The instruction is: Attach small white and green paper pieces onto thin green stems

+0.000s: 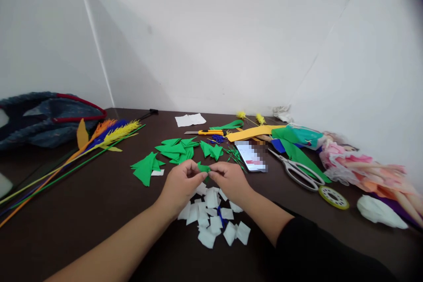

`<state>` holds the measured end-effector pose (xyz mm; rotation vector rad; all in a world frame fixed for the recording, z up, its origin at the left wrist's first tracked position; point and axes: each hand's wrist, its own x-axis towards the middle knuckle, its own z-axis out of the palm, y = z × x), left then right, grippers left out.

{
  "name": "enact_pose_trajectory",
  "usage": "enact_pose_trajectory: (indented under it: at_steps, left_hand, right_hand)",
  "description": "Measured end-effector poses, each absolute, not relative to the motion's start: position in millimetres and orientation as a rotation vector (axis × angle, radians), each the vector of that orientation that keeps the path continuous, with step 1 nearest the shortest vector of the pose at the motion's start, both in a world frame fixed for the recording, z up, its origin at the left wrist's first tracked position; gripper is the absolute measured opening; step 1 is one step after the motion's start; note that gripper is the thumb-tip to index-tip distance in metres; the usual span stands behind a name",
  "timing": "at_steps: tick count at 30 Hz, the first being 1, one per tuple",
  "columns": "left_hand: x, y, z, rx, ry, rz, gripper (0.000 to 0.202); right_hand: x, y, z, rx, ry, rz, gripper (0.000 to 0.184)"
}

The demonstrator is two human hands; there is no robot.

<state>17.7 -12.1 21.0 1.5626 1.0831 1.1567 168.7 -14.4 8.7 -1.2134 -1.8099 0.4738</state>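
Note:
Both hands meet over the middle of the dark table point(99, 211). My left hand point(180, 185) and my right hand point(229, 180) each pinch one end of a small green paper piece point(203, 168) held just above the surface. Under and in front of the hands lies a scatter of several small white paper squares point(213, 222). Just beyond the hands lie heaps of cut green paper triangles point(175, 150), with another heap point(145, 168) to the left.
A phone point(251, 156) lies behind my right hand, with scissors point(299, 172) and a tape roll point(333, 197) to its right. A yellow utility knife point(206, 132), coloured paper strips, long feathered stems point(66, 158) at left, a dark bag point(39, 116) and dolls point(363, 167) at right.

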Motion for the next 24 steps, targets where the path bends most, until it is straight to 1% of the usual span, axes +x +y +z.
enact_pose_trajectory:
  at_steps: [3,6,7,9,10,11,14,17,20,24]
  left_hand:
    - [17,-10,18,1.512,1.037,1.146,0.024]
    - [13,-6,15,1.591,1.06,1.102,0.03]
    - [12,-5,14,1.636,1.078,1.08,0.027]
    - [9,-5,15,1.737,1.119,1.027,0.014]
    - [8,-5,16,1.782,1.137,1.0,0.007]
    - [7,-5,17,1.817,1.15,0.978,0.005]
    - [5,-7,20,1.846,1.146,0.947,0.009]
    - [4,-7,20,1.836,1.091,0.942,0.009]
    - [2,-7,19,1.859,0.996,0.941,0.006]
    - [0,-8,21,1.959,0.955,0.921,0.017]
  right_hand:
    - [168,-15,8,-1.226,-1.869,0.403,0.016]
    - [167,-16,9,-1.258,-1.953,0.313,0.015]
    - [166,-17,10,-1.268,-1.98,0.287,0.014]
    - [167,-18,12,-1.287,-2.006,0.273,0.011]
    - [167,-19,12,-1.298,-2.001,0.293,0.01]
    - [167,-19,13,-1.311,-1.981,0.333,0.008]
    - [167,-18,13,-1.363,-1.872,0.525,0.004]
    - [166,-17,12,-1.387,-1.759,0.684,0.009]
    - [165,-16,12,-1.381,-1.697,0.751,0.012]
    - [162,-16,14,-1.386,-1.682,0.754,0.016]
